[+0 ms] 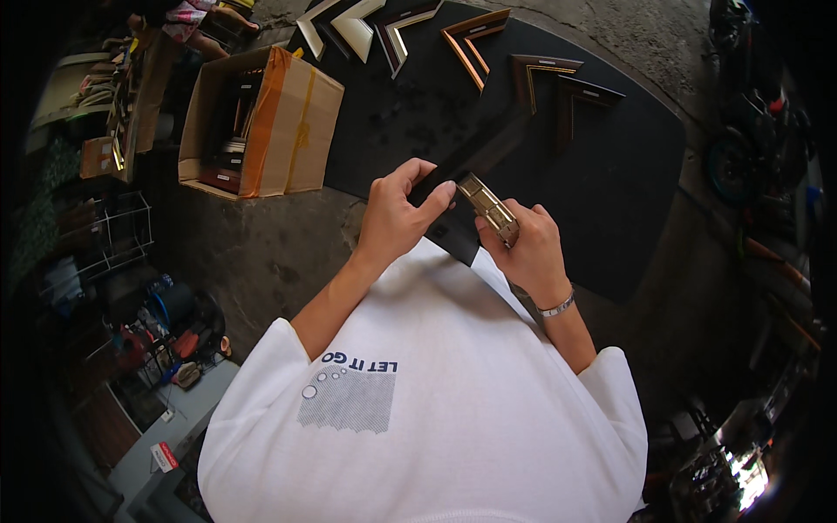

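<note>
My left hand (398, 213) is curled, thumb and forefinger bent toward each other around a dark strip (429, 181). That strip blends into the black table behind it, so its full shape is hard to tell. A dark flat end (453, 242) shows below the fingers, against my white shirt; I cannot tell whether it belongs to the same piece. My right hand (534, 246) grips a narrow, ridged gold-coloured piece (490, 207) from its lower end. The upper end of that piece comes close to my left thumb tip. Its exact kind is unclear.
Across the black table (636, 174) lie V-shaped picture-frame corner samples: a cream one (356, 26), a copper-edged one (475, 44), brown ones (542, 74) and others. An open cardboard box (296, 131) with more samples stands at left. A motorcycle (741, 157) is parked at far right.
</note>
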`<act>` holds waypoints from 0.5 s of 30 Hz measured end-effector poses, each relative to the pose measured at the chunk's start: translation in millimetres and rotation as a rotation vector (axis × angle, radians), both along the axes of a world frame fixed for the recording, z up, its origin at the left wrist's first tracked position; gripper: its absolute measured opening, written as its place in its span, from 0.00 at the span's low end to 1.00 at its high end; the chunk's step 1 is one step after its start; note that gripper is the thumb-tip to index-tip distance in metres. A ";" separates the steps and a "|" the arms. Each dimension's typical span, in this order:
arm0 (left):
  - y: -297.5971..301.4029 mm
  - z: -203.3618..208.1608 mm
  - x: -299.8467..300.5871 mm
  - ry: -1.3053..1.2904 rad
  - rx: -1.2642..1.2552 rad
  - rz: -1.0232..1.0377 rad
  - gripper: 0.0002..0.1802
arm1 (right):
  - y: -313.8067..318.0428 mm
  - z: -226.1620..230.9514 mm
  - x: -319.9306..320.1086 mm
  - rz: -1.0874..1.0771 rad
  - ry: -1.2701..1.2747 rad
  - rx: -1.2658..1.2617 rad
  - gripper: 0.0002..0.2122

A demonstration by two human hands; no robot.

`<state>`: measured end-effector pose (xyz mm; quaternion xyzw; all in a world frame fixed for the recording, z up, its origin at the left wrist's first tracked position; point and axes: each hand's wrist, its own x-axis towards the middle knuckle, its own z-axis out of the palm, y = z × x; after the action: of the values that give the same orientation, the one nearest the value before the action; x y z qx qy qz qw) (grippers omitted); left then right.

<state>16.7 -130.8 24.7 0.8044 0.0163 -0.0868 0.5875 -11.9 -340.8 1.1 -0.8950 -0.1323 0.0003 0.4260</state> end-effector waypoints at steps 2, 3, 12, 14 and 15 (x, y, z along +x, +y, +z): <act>-0.3 4.1 2.1 0.016 0.052 -0.031 0.15 | 2.5 -3.9 1.5 -0.042 -0.024 0.027 0.08; -1.4 4.5 3.6 0.026 0.076 -0.055 0.15 | 6.0 -13.9 2.8 -0.084 -0.047 0.060 0.08; 20.4 -40.1 19.2 0.200 -0.183 0.053 0.13 | -36.2 -63.2 7.9 -0.587 0.220 0.551 0.16; 29.0 -37.1 18.1 0.223 -0.235 0.047 0.13 | -58.5 -99.1 15.5 -0.587 0.173 0.385 0.19; 33.7 -34.9 16.4 0.218 -0.264 0.043 0.13 | -70.2 -115.5 16.9 -0.578 0.287 0.233 0.20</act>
<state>33.1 -97.1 -10.2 0.7054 0.0856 -0.1624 0.6846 4.9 -411.0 -114.3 -0.8317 0.1890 -0.0097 0.5220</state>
